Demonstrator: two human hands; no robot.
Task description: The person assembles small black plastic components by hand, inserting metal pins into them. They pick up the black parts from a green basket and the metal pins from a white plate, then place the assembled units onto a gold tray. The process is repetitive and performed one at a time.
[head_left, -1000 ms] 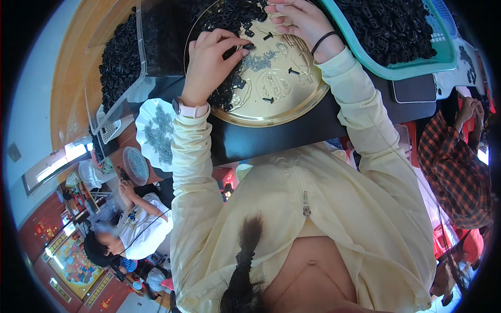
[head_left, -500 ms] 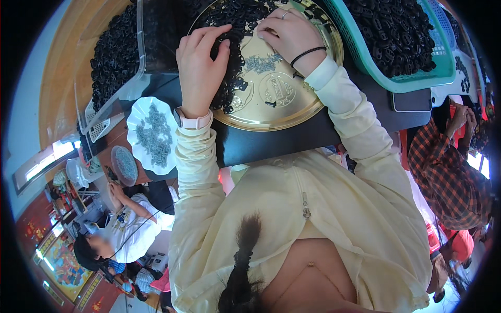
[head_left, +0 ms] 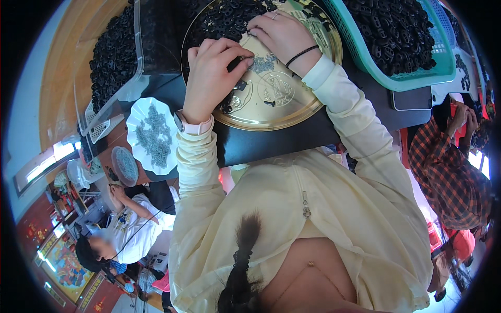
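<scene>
A round gold tray [head_left: 292,112] with an embossed pattern lies in front of me. It carries a heap of small black plastic parts [head_left: 224,18] and a patch of small grey metal pins [head_left: 263,63]. My left hand [head_left: 215,75] leans over the tray, its thumb and fingertips brought together at the left edge of the pins. Dark shapes show between thumb and forefinger; whether they are held or lie behind is unclear. My right hand [head_left: 286,39] is curled just beyond the pins, its fingers closed near the black heap. What it pinches is hidden.
A white scalloped dish [head_left: 136,125] of grey pins stands left of the tray. At the far left is a clear bin [head_left: 140,47] beside more black parts. A green basket [head_left: 443,78] of black parts sits at right, by a flat dark device [head_left: 412,101]. Other people sit on both sides.
My left hand has moved right, from the black heap to the pins, and its fingers have come together. My right hand has shifted slightly left.
</scene>
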